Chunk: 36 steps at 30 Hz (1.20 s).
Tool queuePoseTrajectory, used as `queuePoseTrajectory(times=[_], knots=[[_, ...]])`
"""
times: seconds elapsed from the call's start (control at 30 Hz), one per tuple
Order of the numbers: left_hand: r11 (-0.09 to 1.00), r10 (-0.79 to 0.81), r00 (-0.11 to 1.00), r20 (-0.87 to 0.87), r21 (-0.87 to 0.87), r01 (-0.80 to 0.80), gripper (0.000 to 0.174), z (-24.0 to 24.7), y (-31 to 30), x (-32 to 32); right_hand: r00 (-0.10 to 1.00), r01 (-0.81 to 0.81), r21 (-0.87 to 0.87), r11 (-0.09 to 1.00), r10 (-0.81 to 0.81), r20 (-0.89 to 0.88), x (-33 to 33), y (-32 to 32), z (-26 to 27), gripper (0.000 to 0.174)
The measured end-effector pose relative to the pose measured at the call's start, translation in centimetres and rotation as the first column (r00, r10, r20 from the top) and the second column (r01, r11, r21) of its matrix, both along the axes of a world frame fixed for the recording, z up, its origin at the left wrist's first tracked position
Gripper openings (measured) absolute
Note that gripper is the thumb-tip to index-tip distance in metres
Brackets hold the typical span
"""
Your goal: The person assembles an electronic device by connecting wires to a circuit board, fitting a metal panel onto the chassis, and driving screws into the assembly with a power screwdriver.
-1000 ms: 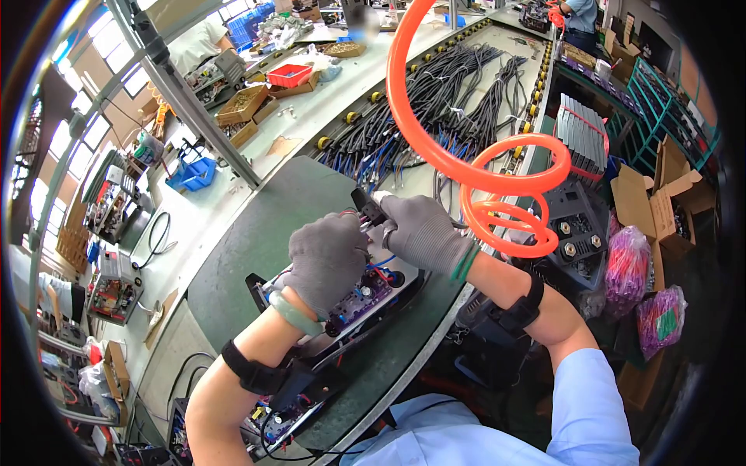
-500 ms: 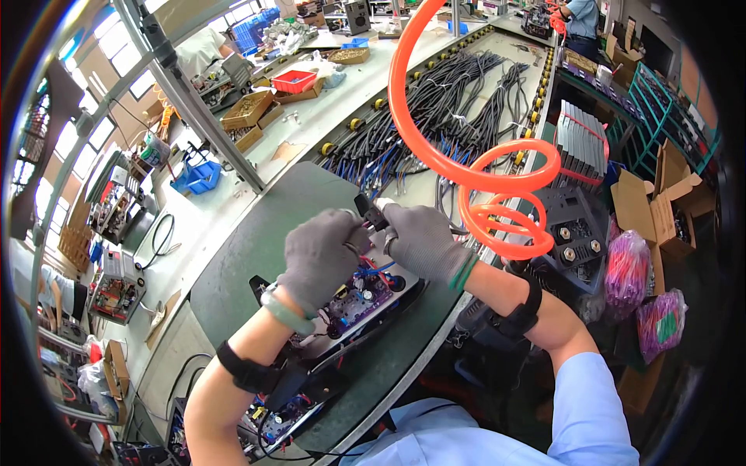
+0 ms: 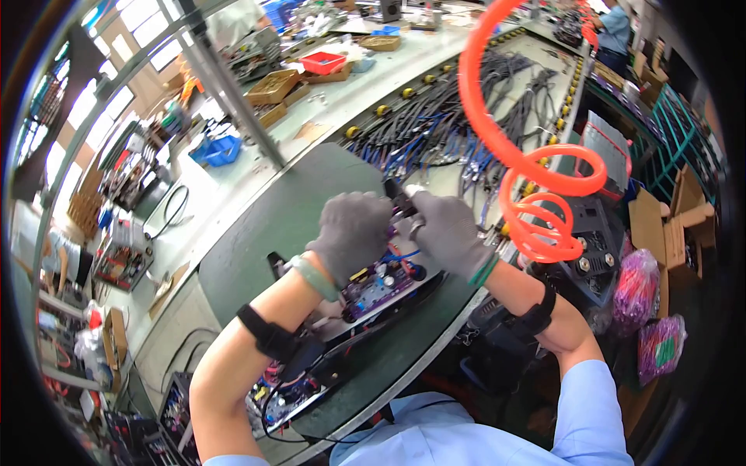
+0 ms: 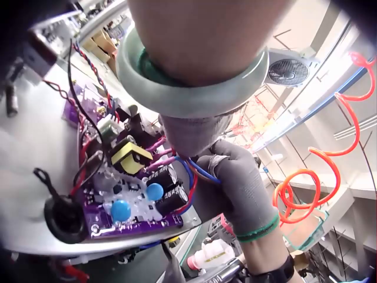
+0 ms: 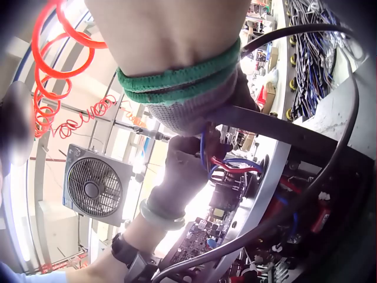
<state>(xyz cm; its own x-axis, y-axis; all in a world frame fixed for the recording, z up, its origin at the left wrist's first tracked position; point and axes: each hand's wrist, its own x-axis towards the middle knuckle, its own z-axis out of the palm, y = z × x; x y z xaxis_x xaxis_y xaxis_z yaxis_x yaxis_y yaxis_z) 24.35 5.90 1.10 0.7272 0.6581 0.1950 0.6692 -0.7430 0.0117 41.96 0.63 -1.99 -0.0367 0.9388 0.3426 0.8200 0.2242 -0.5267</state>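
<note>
In the head view both hands wear grey knitted gloves and meet at the far end of an open device with a purple circuit board. The left hand is curled at the board's end, its fingertips among red and blue wires. Close beside it, the right hand has bent fingers at a black end piece and the same wires. Blue wire crosses the right thumb area in the left wrist view. A black cable loops past the right hand. The gloves hide the exact grip points.
An orange coiled hose hangs at the right of the hands. Beyond the green mat lies a heap of black cables. Another board sits near the left forearm. Cartons and bagged parts stand at the right.
The head view has shifted, so the scene sits further right in the frame. Both hands stay together at the device's end, with only slight movement of the left wrist.
</note>
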Motion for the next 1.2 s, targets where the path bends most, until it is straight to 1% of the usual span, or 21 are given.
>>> queuePoseTrajectory(times=[0.13, 0.2, 0.27, 0.37, 0.4, 0.43, 0.47, 0.53, 0.57, 0.6, 0.67, 0.77, 0.8, 0.83, 0.93, 0.97, 1.03, 1.1, 1.13, 1.17, 1.2], knots=[[0.972, 0.228, 0.973, -0.021, -0.06, -0.229, 0.01, 0.5, -1.2, 0.5, 0.999, 0.0, -0.023, 1.0, -0.001, -0.051, -0.2, -0.3, 0.9, 0.034], [0.938, 0.204, 0.979, 0.01, -0.288, -0.193, 0.023, 3.1, -2.8, -0.1, 0.998, 0.013, -0.017, 1.0, -0.014, -0.065, 0.1, -0.2, 0.5, 0.038], [0.948, 0.223, 0.974, -0.045, -0.222, -0.227, 0.038, 6.7, -5.9, -2.4, 0.997, 0.064, -0.05, 0.997, -0.066, -0.038, -0.2, -0.6, 1.2, 0.036], [0.995, 0.078, 0.935, 0.346, -0.081, -0.053, 0.04, 9.3, -10.3, -11.5, 0.996, 0.027, 0.084, 0.996, -0.02, -0.082, 0.6, 0.2, -0.8, 0.032], [0.996, 0.028, 0.92, 0.39, -0.084, 0.005, 0.04, 10.0, -11.8, -15.5, 0.999, 0.054, 0.129, 0.99, -0.054, -0.004, 0.2, -0.2, -0.3, 0.03], [0.973, 0.203, 0.912, 0.356, -0.174, -0.149, 0.037, 11.6, -14.8, -18.4, 0.999, 0.047, 0.219, 0.975, -0.04, -0.036, 0.2, -0.1, -0.9, 0.029], [0.917, 0.383, 0.819, 0.427, -0.284, -0.281, 0.036, 11.5, -17.4, -21.6, 1.0, 0.017, 0.314, 0.949, -0.018, 0.003, -0.1, -0.8, -0.7, 0.03], [0.768, 0.631, 0.723, 0.281, -0.094, -0.634, 0.03, 10.3, -23.4, -27.1, 0.993, -0.105, 0.526, 0.844, 0.055, 0.109, -1.2, -2.4, 0.3, 0.032], [0.664, 0.744, 0.615, 0.26, -0.181, -0.726, 0.022, 9.1, -26.4, -29.5, 0.978, -0.193, 0.622, 0.759, 0.1, 0.181, -1.9, -3.8, 0.3, 0.033], [0.708, 0.687, 0.615, 0.388, -0.168, -0.686, 0.014, 7.4, -28.9, -29.9, 0.946, -0.324, 0.569, 0.755, 0.27, 0.18, -2.4, -5.5, 0.3, 0.039], [0.456, 0.89, 0.357, 0.284, -0.546, -0.702, 0.01, 5.4, -34.0, -29.5, 0.867, -0.49, 0.432, 0.757, 0.368, 0.337, -4.0, -7.2, -0.9, 0.04], [0.362, 0.932, 0.18, 0.316, -0.763, -0.535, 0.03, -4.2, -39.1, -29.3, 0.823, -0.546, 0.33, 0.77, 0.419, 0.383, -5.2, -7.1, -2.6, 0.039], [0.339, 0.941, 0.211, 0.266, -0.747, -0.571, 0.043, -5.7, -38.6, -28.0, 0.834, -0.535, 0.328, 0.779, 0.425, 0.35, -5.6, -6.6, -2.8, 0.038], [0.201, 0.979, 0.148, 0.139, -0.768, -0.608, 0.048, -6.9, -37.5, -26.9, 0.823, -0.552, 0.33, 0.766, 0.436, 0.365, -5.6, -6.3, -2.8, 0.038], [0.572, 0.793, 0.218, 0.569, -0.573, -0.587, 0.044, -14.4, -33.9, -26.3, 0.813, -0.562, 0.301, 0.77, 0.446, 0.375, -5.5, -6.3, -2.0, 0.039], [0.593, 0.769, 0.398, 0.501, -0.325, -0.737, 0.045, -18.5, -33.5, -28.3, 0.804, -0.573, 0.285, 0.769, 0.459, 0.378, -5.4, -6.1, -1.9, 0.04], [0.608, 0.708, 0.308, 0.635, -0.329, -0.722, 0.045, -13.0, -31.4, -26.0, 0.785, -0.586, 0.257, 0.768, 0.461, 0.414, -5.5, -5.3, -0.9, 0.039], [0.653, 0.697, 0.298, 0.652, -0.405, -0.64, 0.045, -12.1, -31.0, -26.8, 0.785, -0.608, 0.308, 0.732, 0.494, 0.374, -5.5, -1.8, -0.5, 0.035], [0.521, 0.842, 0.256, 0.475, -0.592, -0.615, 0.044, -10.5, -30.5, -27.2, 0.797, -0.595, 0.342, 0.728, 0.478, 0.369, -5.8, 0.3, -0.1, 0.034], [0.501, 0.854, 0.173, 0.491, -0.681, -0.534, 0.038, -10.2, -29.5, -27.9, 0.81, -0.578, 0.376, 0.724, 0.457, 0.367, -6.2, 2.6, 0.3, 0.032], [0.375, 0.927, 0.155, 0.343, -0.803, -0.464, 0.034, -6.9, -27.9, -27.4, 0.833, -0.547, 0.278, 0.79, 0.477, 0.281, -6.8, 4.7, 0.9, 0.03]])
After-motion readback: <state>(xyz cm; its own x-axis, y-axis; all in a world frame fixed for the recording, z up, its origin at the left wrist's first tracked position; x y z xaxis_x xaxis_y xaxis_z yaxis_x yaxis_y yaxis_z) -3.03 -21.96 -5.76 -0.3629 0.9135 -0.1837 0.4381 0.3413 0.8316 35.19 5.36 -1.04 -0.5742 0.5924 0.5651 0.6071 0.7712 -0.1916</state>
